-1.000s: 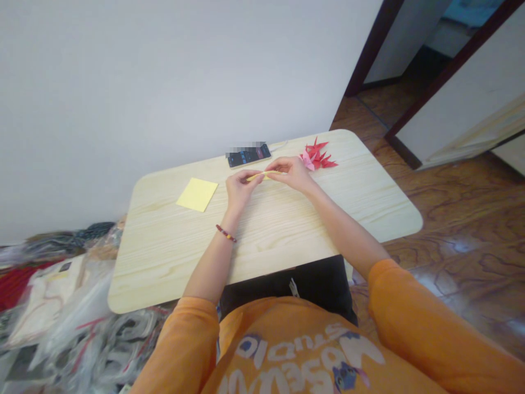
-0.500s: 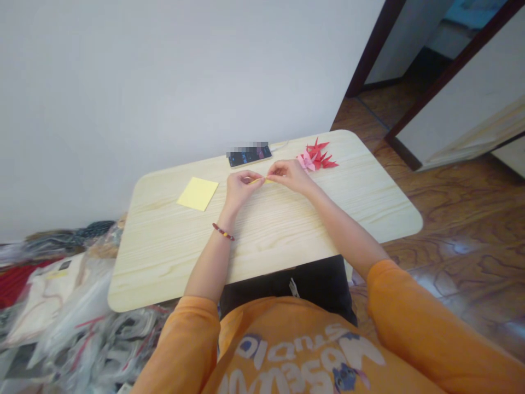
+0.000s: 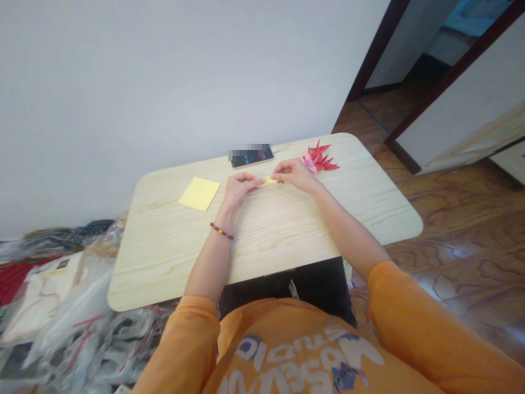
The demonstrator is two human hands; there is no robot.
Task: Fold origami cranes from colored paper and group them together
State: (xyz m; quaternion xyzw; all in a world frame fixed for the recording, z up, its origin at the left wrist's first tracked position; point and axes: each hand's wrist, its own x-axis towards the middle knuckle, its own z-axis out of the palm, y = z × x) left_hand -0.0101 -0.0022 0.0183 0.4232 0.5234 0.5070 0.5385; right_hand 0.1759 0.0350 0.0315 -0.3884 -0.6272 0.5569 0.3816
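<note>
While the left hand [image 3: 240, 189] and right hand [image 3: 296, 174] are pinching one yellow strip [image 3: 267, 180], one yellow square [image 3: 199, 193], one phone [image 3: 251, 156] and several paper cranes [image 3: 318, 157] are lying on the worktop [image 3: 164, 273].

Orange sweatshirt [image 3: 295, 350]: "studio" upside down, larger word beneath unreadable. Phone [image 3: 251, 156]: screen text blurred.

Narrow folded yellow paper strip [image 3: 268, 181]

Home room: small wooden table [image 3: 172, 262], wood-grain floor [image 3: 463, 219], doorway [image 3: 394, 71], plastic bags [image 3: 69, 323] heaped alongside.
</note>
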